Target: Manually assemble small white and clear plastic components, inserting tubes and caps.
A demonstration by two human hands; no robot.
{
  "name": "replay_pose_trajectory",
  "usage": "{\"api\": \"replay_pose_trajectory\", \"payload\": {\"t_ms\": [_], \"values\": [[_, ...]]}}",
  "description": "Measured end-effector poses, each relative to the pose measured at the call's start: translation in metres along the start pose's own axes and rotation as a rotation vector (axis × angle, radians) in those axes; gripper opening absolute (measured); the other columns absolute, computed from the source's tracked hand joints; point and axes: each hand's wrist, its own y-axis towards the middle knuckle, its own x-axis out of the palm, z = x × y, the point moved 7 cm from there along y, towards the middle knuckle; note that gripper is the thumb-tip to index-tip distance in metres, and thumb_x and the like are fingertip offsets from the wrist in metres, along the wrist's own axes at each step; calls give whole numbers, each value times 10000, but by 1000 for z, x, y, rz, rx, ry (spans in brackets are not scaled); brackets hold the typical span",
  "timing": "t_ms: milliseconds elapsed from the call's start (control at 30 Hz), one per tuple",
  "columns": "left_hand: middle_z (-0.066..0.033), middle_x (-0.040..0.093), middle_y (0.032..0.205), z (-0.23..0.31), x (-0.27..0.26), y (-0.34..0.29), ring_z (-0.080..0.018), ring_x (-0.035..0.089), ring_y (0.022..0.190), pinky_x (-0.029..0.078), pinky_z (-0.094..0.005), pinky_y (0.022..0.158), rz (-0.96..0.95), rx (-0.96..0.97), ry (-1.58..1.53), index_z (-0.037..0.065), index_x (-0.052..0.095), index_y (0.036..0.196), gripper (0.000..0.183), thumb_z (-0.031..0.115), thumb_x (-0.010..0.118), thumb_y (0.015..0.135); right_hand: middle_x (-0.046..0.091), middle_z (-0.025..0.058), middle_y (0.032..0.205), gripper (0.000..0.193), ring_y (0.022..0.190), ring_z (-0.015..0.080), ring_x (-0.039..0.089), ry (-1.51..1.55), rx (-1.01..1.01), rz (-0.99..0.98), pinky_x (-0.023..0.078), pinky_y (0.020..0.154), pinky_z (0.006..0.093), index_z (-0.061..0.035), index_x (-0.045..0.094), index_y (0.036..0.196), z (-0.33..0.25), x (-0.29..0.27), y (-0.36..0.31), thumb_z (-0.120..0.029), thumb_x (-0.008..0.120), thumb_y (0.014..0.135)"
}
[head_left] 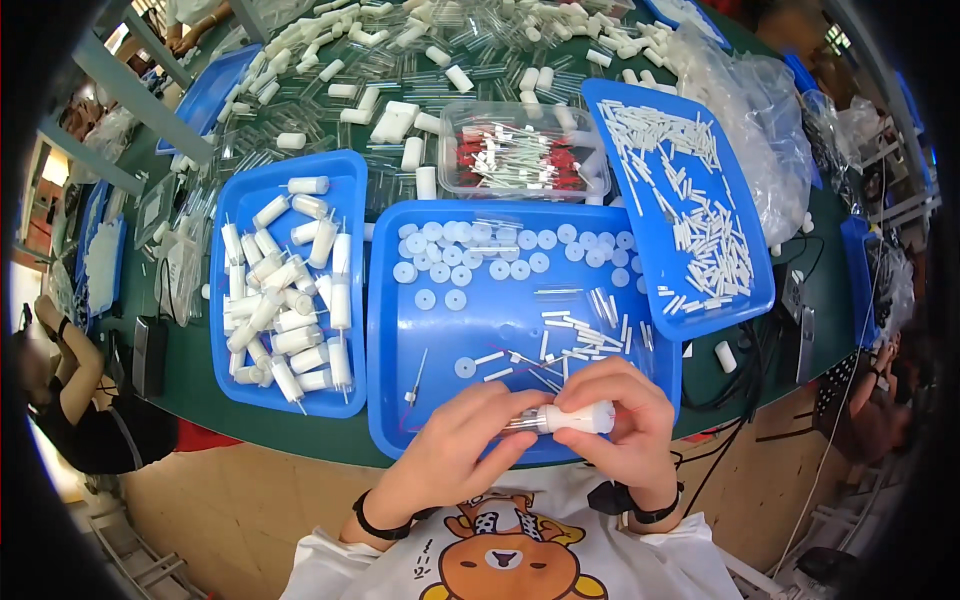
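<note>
Over the front edge of the blue tray (400, 330), both my hands are closed on one small assembly. My right hand (637, 425) grips its white cylinder (582, 418) between thumb and fingers. At the cylinder's left end, my left hand (450, 445) pinches the clear tube (530, 421), which has something thin and shiny inside. The fingertips partly hide the tube. Inside the tray lie white round discs (455, 299), short white sticks (572, 330) and a thin wired part (415, 378).
At left, a blue tray (218, 300) holds several white cylinders with wires. A clear box (450, 165) of red-and-white parts stands behind. Right is a tilted blue tray (655, 215) of white sticks. Clear tubes and white cylinders cover the far green table. Other people sit at both sides.
</note>
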Motion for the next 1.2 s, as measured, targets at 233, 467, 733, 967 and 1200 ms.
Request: {"api": "replay_pose_trajectory", "payload": {"t_ms": [233, 467, 733, 967, 1200], "values": [[-115, 599, 822, -2, 1, -5, -240, 582, 702, 455, -317, 631, -58, -13, -129, -13, 575, 1106, 295, 105, 623, 840, 566, 98, 1010, 326, 928, 165, 545, 330, 94, 99, 444, 782, 283, -1, 642, 995, 21, 11, -11, 74, 736, 693], [-94, 613, 903, -10, 31, -29, -148, 580, 750, 465, -295, 686, -327, -406, -809, 29, 411, 1286, 396, 131, 554, 931, 498, 71, 1035, 365, 966, 168, 506, 241, 136, -128, 411, 829, 294, -11, 642, 1030, 13, 18, -7, 5, 768, 688], [-40, 464, 745, 10, 49, -27, -109, 444, 600, 361, -246, 578, -337, -393, -1232, 55, 353, 1164, 364, 306, 504, 947, 548, 170, 1158, 380, 1117, 283, 540, 396, -96, -36, 425, 955, 404, 39, 552, 1111, -4, 18, -5, 35, 685, 756], [-31, 437, 794, 3, 52, -27, -107, 424, 619, 355, -243, 572, -242, -527, -1292, 56, 313, 1215, 512, 492, 370, 954, 600, 198, 1112, 303, 1106, 305, 561, 333, -70, 14, 438, 942, 416, 24, 599, 1023, -3, 19, -7, 54, 687, 735], [-55, 456, 889, -7, 49, -31, -119, 446, 743, 401, -264, 687, -233, -463, -1187, 46, 210, 1388, 564, 418, 327, 981, 674, 134, 988, 256, 979, 266, 602, -53, -172, 75, 493, 802, 342, -6, 649, 942, -17, 15, -4, 28, 723, 699]]}}
